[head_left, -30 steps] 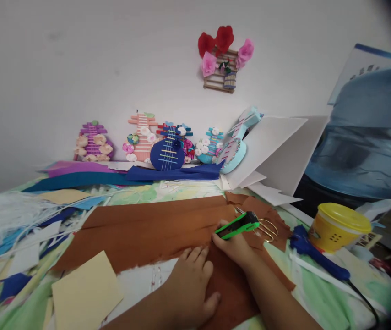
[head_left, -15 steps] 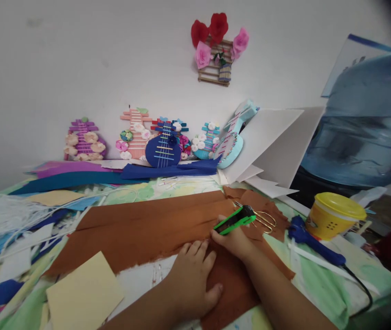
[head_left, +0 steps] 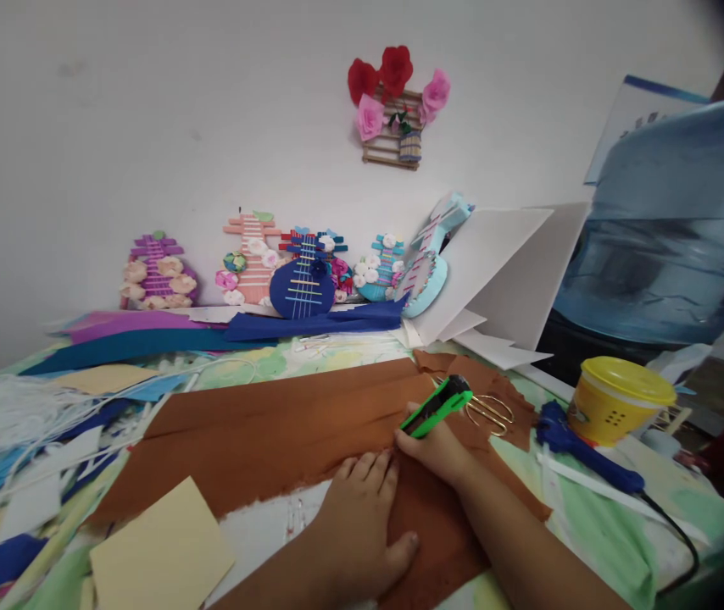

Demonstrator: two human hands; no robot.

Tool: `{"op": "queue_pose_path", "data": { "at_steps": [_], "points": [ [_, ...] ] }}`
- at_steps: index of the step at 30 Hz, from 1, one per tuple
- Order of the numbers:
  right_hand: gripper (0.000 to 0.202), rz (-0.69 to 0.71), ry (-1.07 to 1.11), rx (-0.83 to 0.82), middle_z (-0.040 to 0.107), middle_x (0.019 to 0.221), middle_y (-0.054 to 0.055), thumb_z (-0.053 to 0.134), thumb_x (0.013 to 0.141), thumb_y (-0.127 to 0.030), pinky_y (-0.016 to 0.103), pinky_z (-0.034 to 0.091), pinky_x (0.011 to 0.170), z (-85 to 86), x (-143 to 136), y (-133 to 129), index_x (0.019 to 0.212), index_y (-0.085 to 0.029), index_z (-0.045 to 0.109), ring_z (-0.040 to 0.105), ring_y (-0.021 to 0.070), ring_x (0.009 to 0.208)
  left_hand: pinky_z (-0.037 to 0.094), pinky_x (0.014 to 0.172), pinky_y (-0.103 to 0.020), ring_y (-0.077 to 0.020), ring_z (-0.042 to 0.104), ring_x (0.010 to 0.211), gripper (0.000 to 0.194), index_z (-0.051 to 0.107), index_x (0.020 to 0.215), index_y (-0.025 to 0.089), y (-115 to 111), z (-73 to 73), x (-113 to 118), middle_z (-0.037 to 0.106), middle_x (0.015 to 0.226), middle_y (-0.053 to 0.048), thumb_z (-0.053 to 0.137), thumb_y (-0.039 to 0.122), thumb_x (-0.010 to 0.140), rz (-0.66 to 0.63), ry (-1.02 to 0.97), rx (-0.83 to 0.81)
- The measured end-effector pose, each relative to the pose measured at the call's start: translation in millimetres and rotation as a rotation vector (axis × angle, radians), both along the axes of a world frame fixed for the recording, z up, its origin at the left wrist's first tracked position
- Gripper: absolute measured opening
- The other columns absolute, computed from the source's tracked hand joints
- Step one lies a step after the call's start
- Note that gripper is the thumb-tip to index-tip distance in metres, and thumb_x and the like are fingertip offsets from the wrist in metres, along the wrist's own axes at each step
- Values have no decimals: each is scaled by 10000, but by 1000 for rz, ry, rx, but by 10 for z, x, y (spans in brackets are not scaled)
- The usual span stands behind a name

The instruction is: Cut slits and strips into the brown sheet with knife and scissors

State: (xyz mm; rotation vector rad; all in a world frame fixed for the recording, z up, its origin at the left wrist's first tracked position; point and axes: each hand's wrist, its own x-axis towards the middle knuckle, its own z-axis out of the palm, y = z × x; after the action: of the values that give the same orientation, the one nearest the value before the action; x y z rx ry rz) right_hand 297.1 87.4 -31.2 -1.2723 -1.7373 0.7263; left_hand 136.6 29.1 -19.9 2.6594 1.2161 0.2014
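Observation:
A large brown sheet (head_left: 260,415), which looks like crepe paper or cloth, lies across the table with a ragged near edge over a white board (head_left: 260,525). My left hand (head_left: 365,517) lies flat on it, fingers outstretched and thumb spread to the right. In my right hand (head_left: 435,449) is a green and black utility knife (head_left: 442,407), its front end pointing down into the brown sheet just beyond my left fingertips. The blade itself is hidden by my fingers. Gold-handled scissors (head_left: 492,413) rest on the brown material right behind the knife.
A blue glue gun (head_left: 581,449) with a black cord lies at the right beside a yellow-lidded tub (head_left: 620,398). A cream paper square (head_left: 162,546) sits front left, near white strings (head_left: 12,407) and scraps. Paper-decorated lutes (head_left: 303,284) and a water bottle (head_left: 667,220) stand behind.
The camera view has shifted slightly. Both hands stay close together on the brown sheet, the knife still held in my right hand.

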Motion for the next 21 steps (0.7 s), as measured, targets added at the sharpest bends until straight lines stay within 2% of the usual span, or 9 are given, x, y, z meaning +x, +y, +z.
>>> {"op": "queue_pose_path", "data": {
  "at_steps": [5, 13, 21],
  "points": [
    [133, 36, -27, 0, 424, 547, -43, 498, 637, -217, 231, 340, 495, 21, -2, -10, 590, -196, 376, 420, 109, 527, 148, 983, -456, -301, 233, 1204, 686, 305, 1282, 96, 11, -34, 1, 255, 1334, -135, 344, 545, 766, 9, -21, -11],
    [115, 10, 43, 18, 418, 572, -40, 478, 652, -216, 239, 358, 534, -15, 27, 29, 605, -194, 376, 421, 113, 551, 179, 971, -461, -319, 256, 1190, 698, 328, 1266, 60, 9, 82, -2, 259, 1318, -170, 376, 528, 751, -4, 2, -47],
    [117, 15, 33, 57, 406, 554, -47, 490, 633, -190, 232, 349, 517, -86, 18, 57, 595, -194, 380, 408, 105, 534, 177, 971, -468, -325, 248, 1193, 700, 330, 1263, 51, 14, 74, 6, 254, 1317, -175, 382, 520, 746, -6, 21, -64]
  ]
}}
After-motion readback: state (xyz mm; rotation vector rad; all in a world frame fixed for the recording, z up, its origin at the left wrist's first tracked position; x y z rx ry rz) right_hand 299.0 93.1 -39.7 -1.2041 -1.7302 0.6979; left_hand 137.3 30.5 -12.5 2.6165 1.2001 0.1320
